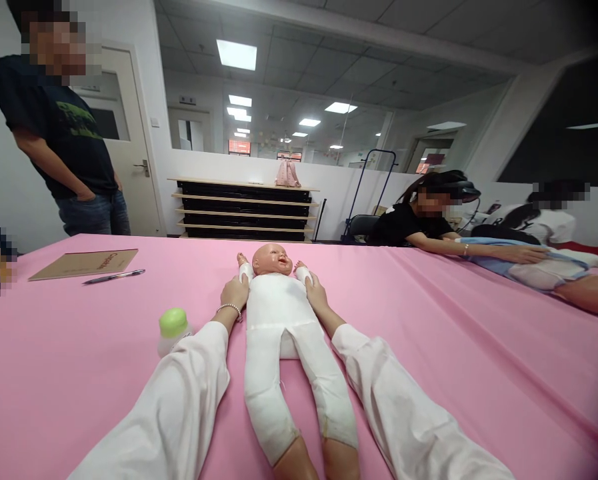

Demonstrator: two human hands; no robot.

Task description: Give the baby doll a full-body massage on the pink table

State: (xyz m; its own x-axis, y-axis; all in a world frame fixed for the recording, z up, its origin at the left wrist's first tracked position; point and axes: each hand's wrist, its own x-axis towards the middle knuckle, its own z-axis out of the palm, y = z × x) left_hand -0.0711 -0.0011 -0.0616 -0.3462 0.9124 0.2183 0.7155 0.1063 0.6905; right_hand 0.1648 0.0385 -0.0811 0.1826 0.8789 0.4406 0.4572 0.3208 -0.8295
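Note:
A baby doll [281, 303] with a white cloth body lies on its back on the pink-covered table [129, 387], head away from me and legs towards me. My left hand [235, 295] is closed round the doll's arm on the left side of the view. On the other side, my right hand [317, 295] grips the doll's other arm. Both doll arms point up beside its head. A bottle with a green cap [173, 325] stands left of my left forearm, partly hidden by the sleeve.
A brown notebook [85, 264] and a pen [113, 277] lie at the far left of the table. One person [73, 133] stands behind it. At the right, another person [409, 220] reaches over a doll in blue cloth [493, 260]. A shelf [243, 207] stands beyond.

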